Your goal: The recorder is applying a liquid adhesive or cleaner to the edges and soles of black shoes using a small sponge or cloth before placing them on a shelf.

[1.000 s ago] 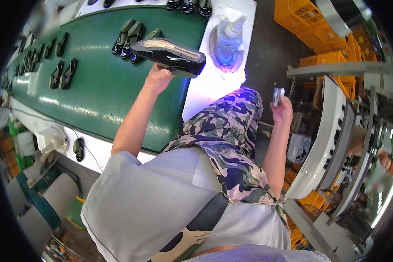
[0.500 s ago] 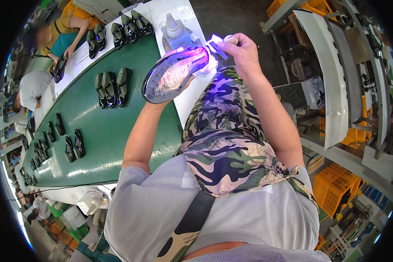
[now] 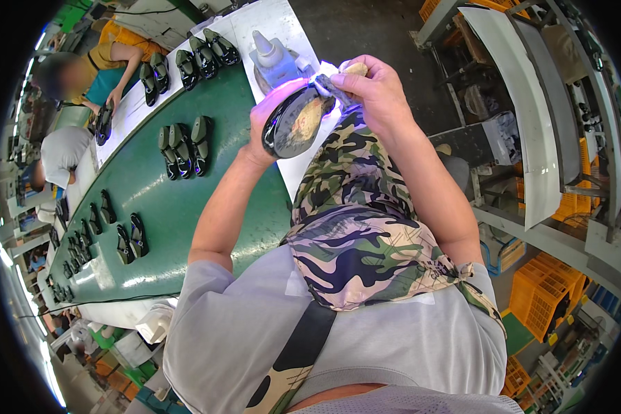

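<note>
Since the earlier frame, the shoe (image 3: pixel 287 134) has turned in the left hand (image 3: pixel 258 123), its sole now seen at a steeper slant, and the crumpled grey-white material (image 3: pixel 343 95) in the right hand (image 3: pixel 381 86) has come against its upper end. Left hand: part-closed around the shoe's side; the far fingers are hidden. Right hand: thumb and fingers pinched together on the material.

Shoe: glossy black at the rim, sole toward the viewer, dark grey with an uneven tan patch; violet-white light glares at its upper end. It is held aloft in front of the white tabletop (image 3: pixel 295 31), near a translucent bottle (image 3: pixel 274 58) with a cone nozzle. Left of it, three black shoes (image 3: pixel 180 148) with olive-grey insides stand on the green surface (image 3: pixel 186 221). Further off, a co-worker (image 3: pixel 110 65) handles a dark shoe (image 3: pixel 103 125).
</note>
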Demonstrator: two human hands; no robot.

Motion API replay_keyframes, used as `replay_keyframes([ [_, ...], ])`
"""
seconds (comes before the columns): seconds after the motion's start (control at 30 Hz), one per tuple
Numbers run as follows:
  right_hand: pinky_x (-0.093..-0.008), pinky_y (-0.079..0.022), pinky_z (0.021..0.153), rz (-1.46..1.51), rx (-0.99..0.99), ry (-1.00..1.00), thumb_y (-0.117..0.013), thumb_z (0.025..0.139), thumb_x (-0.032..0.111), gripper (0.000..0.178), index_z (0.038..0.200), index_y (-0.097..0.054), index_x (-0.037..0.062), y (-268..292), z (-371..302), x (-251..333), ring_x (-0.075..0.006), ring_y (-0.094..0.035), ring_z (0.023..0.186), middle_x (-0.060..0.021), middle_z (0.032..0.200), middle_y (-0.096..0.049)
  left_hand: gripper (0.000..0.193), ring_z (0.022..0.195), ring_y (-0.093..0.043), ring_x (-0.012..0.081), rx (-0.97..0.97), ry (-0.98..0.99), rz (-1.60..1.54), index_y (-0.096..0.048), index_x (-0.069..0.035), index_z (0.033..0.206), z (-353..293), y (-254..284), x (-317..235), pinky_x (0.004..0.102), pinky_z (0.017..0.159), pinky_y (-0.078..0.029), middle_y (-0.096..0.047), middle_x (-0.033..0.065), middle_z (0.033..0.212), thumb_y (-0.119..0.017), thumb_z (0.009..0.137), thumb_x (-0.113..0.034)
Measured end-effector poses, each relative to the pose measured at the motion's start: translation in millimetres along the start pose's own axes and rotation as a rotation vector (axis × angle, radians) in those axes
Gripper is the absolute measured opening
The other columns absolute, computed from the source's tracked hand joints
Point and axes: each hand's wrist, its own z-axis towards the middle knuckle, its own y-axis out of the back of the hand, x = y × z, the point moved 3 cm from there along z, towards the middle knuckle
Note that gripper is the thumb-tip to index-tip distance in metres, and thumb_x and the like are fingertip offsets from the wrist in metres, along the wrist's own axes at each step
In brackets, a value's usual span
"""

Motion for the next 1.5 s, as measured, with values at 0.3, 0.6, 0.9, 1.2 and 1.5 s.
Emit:
replay_keyframes([
  [0.3,-0.0223,-0.047,0.069,-0.305,0.030,0.272,-0.077,0.079,0.002,0.017,0.086,-0.061,0.0022,-5,-5,51,-0.0073,-0.057,0.075,-0.0013,0.084,-0.062,0.052,0.086,-0.070,0.0215,0.308,0.215,0.263,-0.067,-0.008,0.107,30,-14,-31,0.0353,0.080,-0.056,-0.072,0.0104,0.091,-0.084,0.060,-0.022],
  [0.6,-0.0252,-0.051,0.068,-0.450,0.043,0.601,-0.077,0.077,0.008,0.019,0.084,-0.061,0.0023,10,20,53,-0.0088,-0.061,0.076,-0.0037,0.083,-0.067,0.063,0.086,-0.064,0.0162,0.632,0.450,-0.050,-0.063,0.002,0.108,38,-7,1,0.0325,0.083,-0.053,-0.070,0.0087,0.096,-0.089,0.054,-0.017],
  [0.9,-0.0270,-0.048,0.082,-0.565,0.217,0.560,-0.070,0.083,-0.002,0.018,0.084,-0.053,0.0041,18,13,40,-0.0123,-0.059,0.089,-0.0079,0.095,-0.064,0.061,0.093,-0.062,0.0146,0.720,0.637,-0.297,-0.062,-0.001,0.115,36,-8,1,0.0299,0.089,-0.049,-0.068,0.0042,0.102,-0.087,0.061,-0.015],
  [1.2,-0.0253,-0.050,0.068,-0.485,0.225,0.477,-0.073,0.079,0.000,0.018,0.083,-0.056,0.0031,32,-4,2,-0.0098,-0.060,0.078,-0.0059,0.089,-0.068,0.057,0.095,-0.063,0.0163,0.551,0.809,-0.645,-0.061,0.001,0.116,28,-14,10,0.0304,0.093,-0.047,-0.068,0.0052,0.105,-0.081,0.066,-0.016],
  [1.5,-0.0277,-0.046,0.076,-0.541,0.311,0.211,-0.073,0.079,0.003,0.021,0.083,-0.052,0.0048,50,-34,-6,-0.0127,-0.058,0.087,-0.0069,0.094,-0.065,0.040,0.094,-0.067,0.0215,0.309,0.836,-0.793,-0.059,0.001,0.116,33,-21,27,0.0367,0.092,-0.052,-0.069,0.0097,0.105,-0.073,0.080,-0.009],
])
